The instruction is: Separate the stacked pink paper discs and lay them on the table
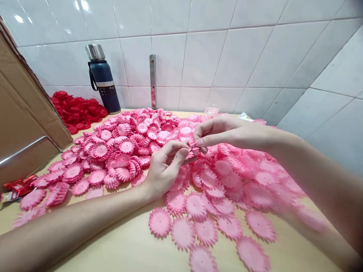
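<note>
Both hands meet above a spread of pink fabric petal discs. My left hand [167, 166] is closed, thumb and fingers pinching a small pink petal piece [192, 142] from below. My right hand [220, 132] is closed on the same piece from the upper right, thumb against the fingers. The fingers partly hide the piece, so its full shape does not show. To the left of my left hand rises a heap of stacked, darker pink discs [127, 147] with jagged edges. Under and beside my right arm lie paler, looser discs [206, 232], each with a small centre hole.
A dark blue thermos bottle [103, 80] leans by the tiled wall [204, 59]. Red petal discs [78, 111] are heaped beside it. A cardboard box [20, 97] stands at the left, near red wrappers [20, 187]. A clear cup [212, 109] sits at the table's back.
</note>
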A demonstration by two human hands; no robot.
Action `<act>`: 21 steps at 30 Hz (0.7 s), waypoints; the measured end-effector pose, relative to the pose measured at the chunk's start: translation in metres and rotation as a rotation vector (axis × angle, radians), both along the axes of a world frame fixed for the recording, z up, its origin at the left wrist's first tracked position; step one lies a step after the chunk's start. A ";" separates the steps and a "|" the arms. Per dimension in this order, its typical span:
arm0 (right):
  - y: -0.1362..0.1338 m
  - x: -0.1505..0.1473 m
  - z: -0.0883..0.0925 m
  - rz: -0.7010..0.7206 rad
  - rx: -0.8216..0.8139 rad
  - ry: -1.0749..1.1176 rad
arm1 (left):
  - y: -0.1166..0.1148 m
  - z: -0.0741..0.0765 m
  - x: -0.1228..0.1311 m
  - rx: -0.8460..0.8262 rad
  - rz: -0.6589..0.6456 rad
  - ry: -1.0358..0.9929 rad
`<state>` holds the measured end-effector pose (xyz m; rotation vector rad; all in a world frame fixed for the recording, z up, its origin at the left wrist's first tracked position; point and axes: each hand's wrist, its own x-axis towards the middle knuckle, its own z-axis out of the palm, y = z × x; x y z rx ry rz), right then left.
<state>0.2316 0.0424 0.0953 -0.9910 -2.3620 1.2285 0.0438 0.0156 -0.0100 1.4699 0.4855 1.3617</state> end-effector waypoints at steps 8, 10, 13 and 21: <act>0.001 0.001 -0.002 0.020 0.026 -0.099 | 0.001 0.000 -0.001 -0.013 0.021 0.092; 0.000 0.001 -0.001 0.021 0.025 -0.100 | 0.000 0.000 -0.001 -0.014 0.019 0.095; 0.000 0.001 -0.001 0.024 0.030 -0.097 | 0.000 0.000 -0.001 -0.018 0.014 0.101; -0.002 0.000 -0.001 0.028 0.064 -0.138 | 0.001 -0.001 -0.001 -0.015 0.029 0.085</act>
